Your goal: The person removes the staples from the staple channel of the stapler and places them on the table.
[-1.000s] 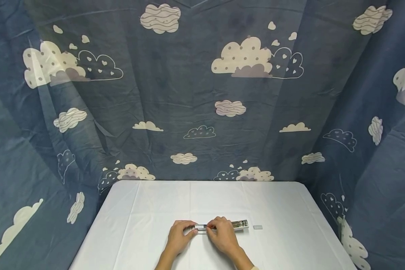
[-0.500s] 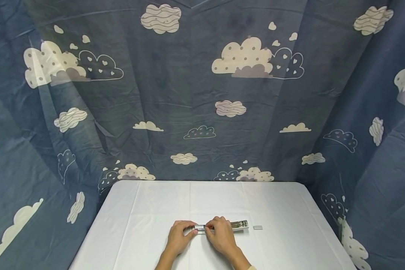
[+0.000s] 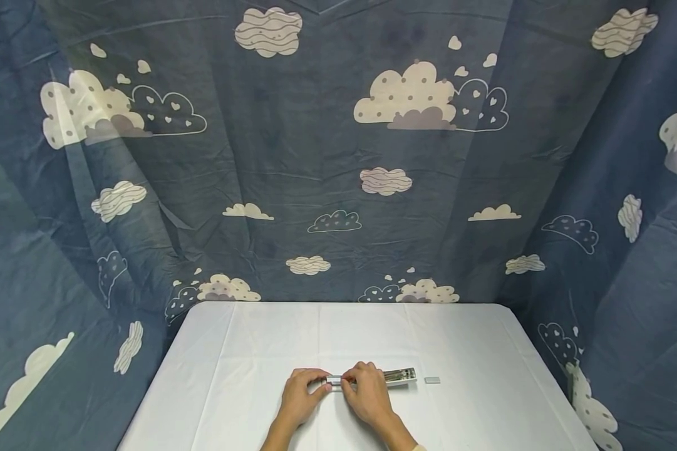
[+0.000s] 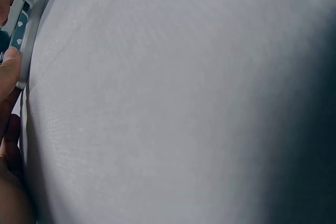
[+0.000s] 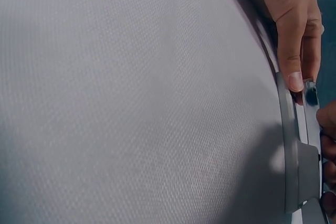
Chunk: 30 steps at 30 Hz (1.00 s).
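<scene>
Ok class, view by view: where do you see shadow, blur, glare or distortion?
Head: pale streak across the printed cloud at upper left, soft shadow beside the right hand. Left wrist: the white tabletop fades into a dark, blurred zone at right. Right wrist: dark shadow beside the grey device; the white tabletop's edge bows, perhaps from lens distortion.

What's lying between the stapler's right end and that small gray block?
Nothing but a short bare stretch of white tabletop between the stapler and the small gray block, as the head view shows.
</scene>
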Each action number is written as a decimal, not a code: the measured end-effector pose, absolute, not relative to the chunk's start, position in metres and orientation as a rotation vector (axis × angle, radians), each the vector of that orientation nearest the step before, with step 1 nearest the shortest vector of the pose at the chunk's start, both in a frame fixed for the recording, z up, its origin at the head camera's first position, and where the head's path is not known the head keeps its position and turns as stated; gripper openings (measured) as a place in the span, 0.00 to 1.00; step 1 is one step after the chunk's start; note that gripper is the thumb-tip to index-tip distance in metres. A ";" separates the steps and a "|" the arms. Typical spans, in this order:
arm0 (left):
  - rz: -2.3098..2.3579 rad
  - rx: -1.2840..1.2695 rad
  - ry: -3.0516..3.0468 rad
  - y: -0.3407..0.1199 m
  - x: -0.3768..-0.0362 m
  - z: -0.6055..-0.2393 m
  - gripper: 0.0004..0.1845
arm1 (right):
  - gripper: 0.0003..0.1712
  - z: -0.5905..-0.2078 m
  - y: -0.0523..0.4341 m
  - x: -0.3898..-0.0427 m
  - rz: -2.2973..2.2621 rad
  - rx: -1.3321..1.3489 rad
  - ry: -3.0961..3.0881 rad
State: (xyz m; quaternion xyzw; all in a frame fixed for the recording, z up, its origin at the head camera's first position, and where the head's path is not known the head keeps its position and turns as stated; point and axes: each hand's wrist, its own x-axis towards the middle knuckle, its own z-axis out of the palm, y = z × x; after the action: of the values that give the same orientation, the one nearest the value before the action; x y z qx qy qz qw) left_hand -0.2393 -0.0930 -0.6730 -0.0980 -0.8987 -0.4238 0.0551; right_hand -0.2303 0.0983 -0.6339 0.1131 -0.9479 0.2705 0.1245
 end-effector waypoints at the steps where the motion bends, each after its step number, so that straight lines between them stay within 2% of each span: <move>1: -1.284 -0.299 -2.729 -0.093 -0.239 -0.673 0.12 | 0.06 -0.634 0.098 -0.230 0.796 0.325 -2.762; 11: -1.272 -0.295 -2.731 -0.094 -0.241 -0.672 0.12 | 0.02 -0.638 0.095 -0.233 0.918 0.245 -2.697; 20: -1.255 -0.335 -2.690 -0.092 -0.239 -0.672 0.12 | 0.04 -0.639 0.091 -0.235 1.081 0.152 -2.657; 30: -1.273 -0.299 -2.719 -0.093 -0.238 -0.671 0.12 | 0.04 -0.637 0.087 -0.234 1.067 0.146 -2.661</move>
State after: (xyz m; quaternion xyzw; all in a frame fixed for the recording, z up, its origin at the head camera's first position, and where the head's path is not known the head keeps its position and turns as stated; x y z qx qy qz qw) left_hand -0.2383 -0.0929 -0.6708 -0.0990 -0.8994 -0.4212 0.0623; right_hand -0.2344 0.0872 -0.6366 0.0503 -0.9184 0.3684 0.1350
